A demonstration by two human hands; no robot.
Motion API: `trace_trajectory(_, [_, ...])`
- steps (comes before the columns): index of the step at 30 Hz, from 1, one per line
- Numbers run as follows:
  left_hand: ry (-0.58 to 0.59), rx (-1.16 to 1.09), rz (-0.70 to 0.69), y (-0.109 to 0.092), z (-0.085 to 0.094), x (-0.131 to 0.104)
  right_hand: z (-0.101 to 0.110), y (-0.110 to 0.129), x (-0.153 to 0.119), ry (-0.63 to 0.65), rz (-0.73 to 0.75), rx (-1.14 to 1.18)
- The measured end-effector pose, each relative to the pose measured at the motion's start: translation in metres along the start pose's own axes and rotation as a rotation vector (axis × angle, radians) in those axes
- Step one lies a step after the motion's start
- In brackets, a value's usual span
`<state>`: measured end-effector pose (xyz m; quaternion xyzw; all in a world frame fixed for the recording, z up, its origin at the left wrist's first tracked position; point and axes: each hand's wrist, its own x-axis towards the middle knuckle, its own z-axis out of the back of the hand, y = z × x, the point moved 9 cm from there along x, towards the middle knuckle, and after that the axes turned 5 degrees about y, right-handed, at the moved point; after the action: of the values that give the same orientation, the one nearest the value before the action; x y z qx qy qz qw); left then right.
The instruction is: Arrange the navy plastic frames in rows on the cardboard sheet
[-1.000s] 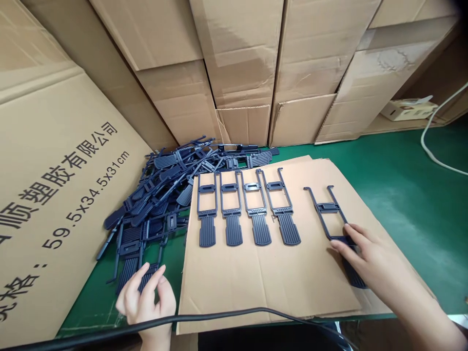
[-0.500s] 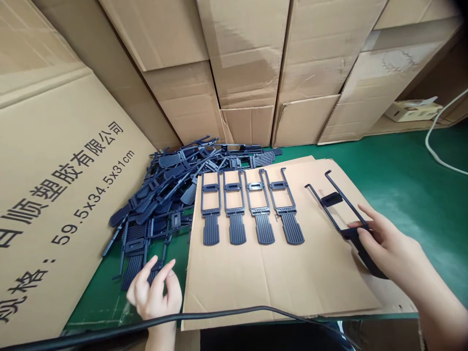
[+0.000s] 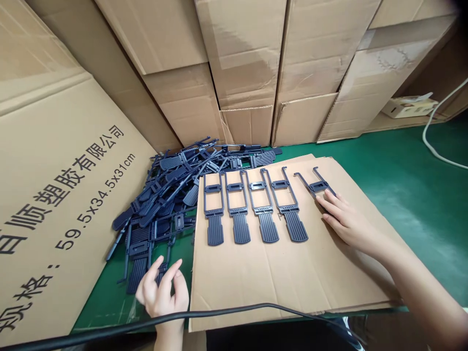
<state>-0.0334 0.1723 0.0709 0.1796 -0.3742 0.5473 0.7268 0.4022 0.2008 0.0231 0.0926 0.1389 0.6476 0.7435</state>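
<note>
My right hand (image 3: pixel 347 222) is over a dark navy plastic bracket (image 3: pixel 319 186) at the right side of the cardboard sheet (image 3: pixel 256 282). Its fingers cover the bracket's lower part; only the two hooked arms and the slotted crossbar show. To its left, several like brackets lie in a row, the nearest one (image 3: pixel 297 225) with its ribbed paddle pointing at me. Beside the sheet's left edge my left hand (image 3: pixel 164 292) is raised, fingers loosely curled and apart, holding nothing. It is just in front of a heap of the same brackets (image 3: pixel 161 195).
A printed carton (image 3: pixel 73 195) slants along the left, and stacked cardboard boxes (image 3: pixel 241 58) wall off the back. A black cable (image 3: pixel 226 312) crosses the front. On the green tabletop (image 3: pixel 387 170), a white cord (image 3: pixel 431 146) hangs at the right near a tissue box (image 3: pixel 409 106).
My right hand has moved left and away from me, bringing the bracket down to the sheet beside the row. My left hand keeps its pose; the view has shifted slightly.
</note>
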Motion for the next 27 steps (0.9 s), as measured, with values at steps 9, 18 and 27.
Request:
trace_trajectory(9, [-0.017,0.003,-0.045,-0.007,0.000,0.003,-0.010,0.021,0.008,-0.018,-0.036,0.024])
trace_trajectory(18, [-0.039,0.017,-0.067,-0.010,0.000,0.004,-0.010,0.030,0.013,-0.027,-0.044,0.058])
trace_trajectory(27, [-0.016,0.025,-0.052,-0.007,-0.002,0.003,-0.012,0.035,0.016,0.025,-0.070,0.117])
